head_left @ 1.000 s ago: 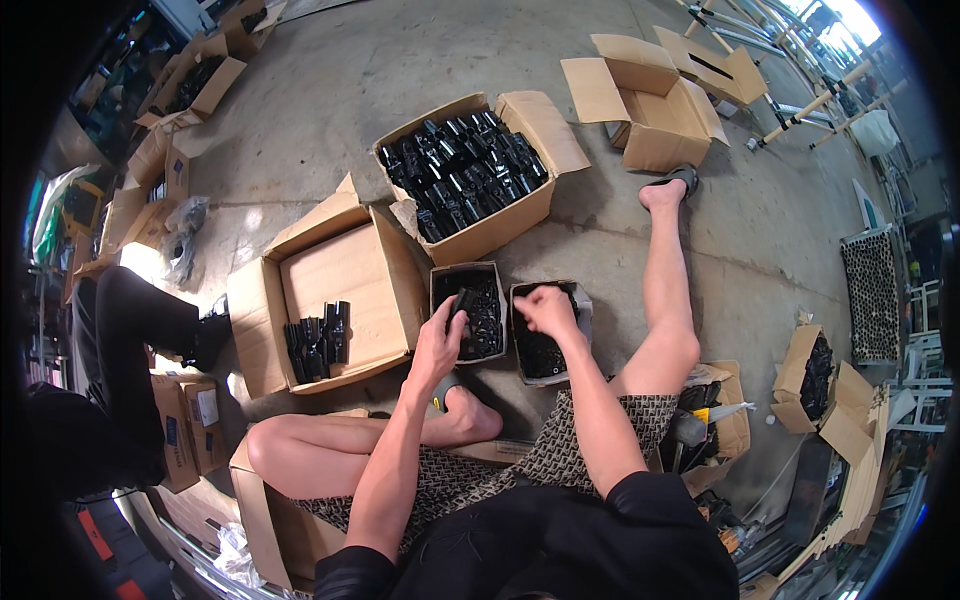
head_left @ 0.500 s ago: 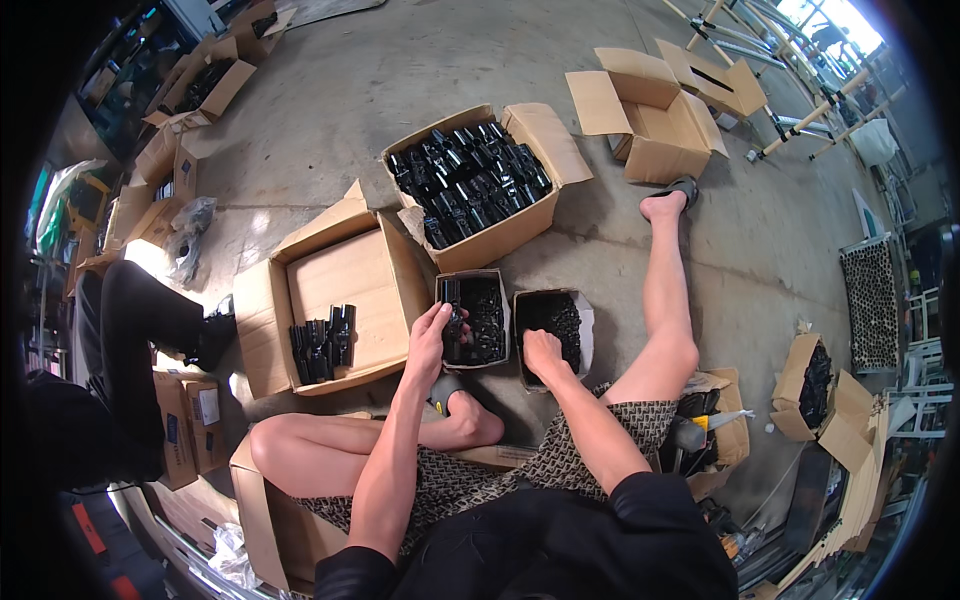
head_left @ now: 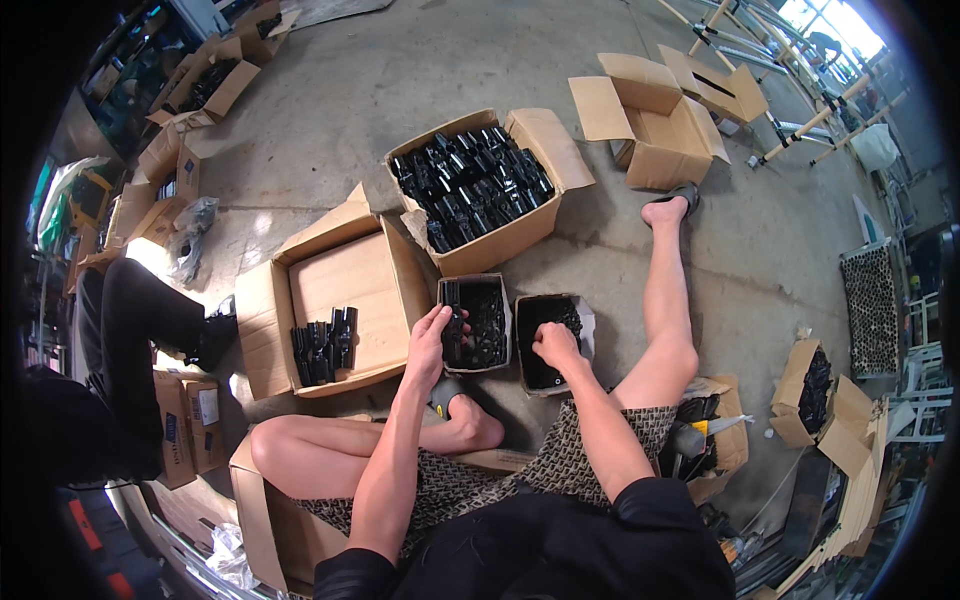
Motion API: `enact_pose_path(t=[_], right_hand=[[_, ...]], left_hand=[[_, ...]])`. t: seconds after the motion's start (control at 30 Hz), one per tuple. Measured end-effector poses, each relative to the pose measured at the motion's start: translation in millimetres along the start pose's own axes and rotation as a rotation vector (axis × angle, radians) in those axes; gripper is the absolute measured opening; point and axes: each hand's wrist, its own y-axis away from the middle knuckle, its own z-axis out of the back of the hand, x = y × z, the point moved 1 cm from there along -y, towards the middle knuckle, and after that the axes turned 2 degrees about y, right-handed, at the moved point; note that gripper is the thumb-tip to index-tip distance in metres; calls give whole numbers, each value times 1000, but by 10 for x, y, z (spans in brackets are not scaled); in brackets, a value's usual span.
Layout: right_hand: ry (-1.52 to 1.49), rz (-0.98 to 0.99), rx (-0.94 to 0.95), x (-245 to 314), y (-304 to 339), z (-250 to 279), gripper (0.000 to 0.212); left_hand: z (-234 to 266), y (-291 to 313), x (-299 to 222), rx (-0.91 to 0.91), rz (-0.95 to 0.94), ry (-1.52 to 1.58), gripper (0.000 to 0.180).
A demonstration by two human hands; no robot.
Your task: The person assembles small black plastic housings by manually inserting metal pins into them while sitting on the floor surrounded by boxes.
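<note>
My left hand [head_left: 430,338] is wrapped round a shiny black tubular fitting [head_left: 452,294], held upright at the left side of a small open carton [head_left: 507,320] of small black parts. My right hand [head_left: 558,347] hangs over a second small carton [head_left: 590,345], which also holds small black pieces. Its fingers are pressed together, and whatever they may hold is hidden. Left of my left hand, several similar black fittings [head_left: 325,345] lie in a large open cardboard box [head_left: 408,275].
Beyond the small cartons stands a large box [head_left: 500,250] packed with black fittings. An open box [head_left: 665,165] is near my right foot. At the left sits another person's dark-trousered leg [head_left: 130,310]. A hammer [head_left: 690,437] rests in a box beside my right thigh.
My right hand has lifted slightly up and to the right from inside the right small carton, its fingers now drawn together. My left hand keeps hold of the black fitting.
</note>
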Motion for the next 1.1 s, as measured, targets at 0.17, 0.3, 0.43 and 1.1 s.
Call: enact_pose_path(t=[0.17, 0.3, 0.43, 1.1], right_hand=[[-186, 27, -47, 114, -47, 254, 22], [-538, 39, 96, 216, -16, 413, 17], [-882, 84, 313, 526, -32, 542, 18], [-822, 251, -91, 1442, 65, 581, 18]], left_hand=[[20, -18, 78, 4, 17, -21, 25], [-8, -15, 83, 22, 14, -38, 26], [-35, -17, 88, 28, 10, -68, 26], [-48, -9, 97, 52, -65, -161, 30]])
